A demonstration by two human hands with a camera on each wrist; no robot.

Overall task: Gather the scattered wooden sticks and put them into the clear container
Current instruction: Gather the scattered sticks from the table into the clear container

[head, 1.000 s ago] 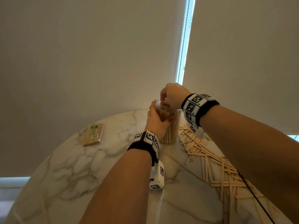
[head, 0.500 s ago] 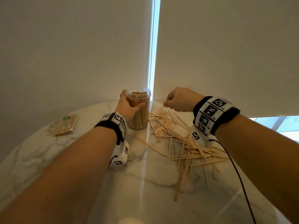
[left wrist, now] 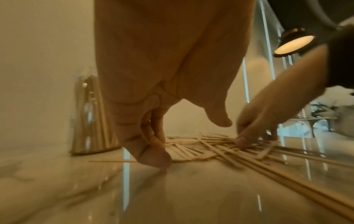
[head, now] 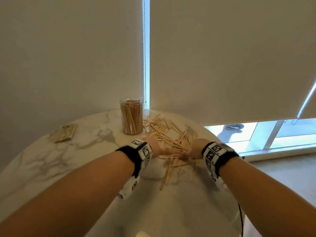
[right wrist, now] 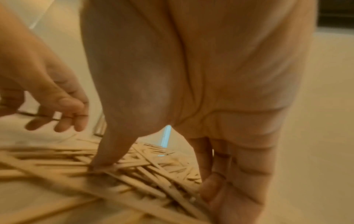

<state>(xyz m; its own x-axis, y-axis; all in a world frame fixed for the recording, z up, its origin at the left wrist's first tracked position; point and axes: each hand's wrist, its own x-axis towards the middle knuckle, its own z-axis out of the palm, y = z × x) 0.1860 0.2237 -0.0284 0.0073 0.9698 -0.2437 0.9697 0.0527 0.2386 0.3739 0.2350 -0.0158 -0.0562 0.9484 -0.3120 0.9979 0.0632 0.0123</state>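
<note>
Head view: the clear container (head: 131, 116) stands upright at the far edge of the marble surface (head: 51, 161), packed with upright sticks. The scattered wooden sticks (head: 164, 132) lie in a loose heap just right of the container and extend toward the viewer. The left hand (head: 154, 147) and right hand (head: 193, 147) are both lowered onto the near part of the heap, facing each other; motion blur hides their fingers here. A wrapped packet of sticks (head: 64, 133) lies well to the left of the container. Left wrist view: the left hand's fingers (left wrist: 153, 154) are bent downward with their tips on the surface at the heap's edge, thumb apart, gripping nothing visible; the container (left wrist: 90, 115) stands behind them. The right hand (left wrist: 268, 118) presses its fingertips into the heap. Right wrist view: the right hand's thumb (right wrist: 109, 153) and fingers (right wrist: 226, 178) are spread, tips planted among the sticks (right wrist: 138, 175); whether any stick is pinched cannot be told.
</note>
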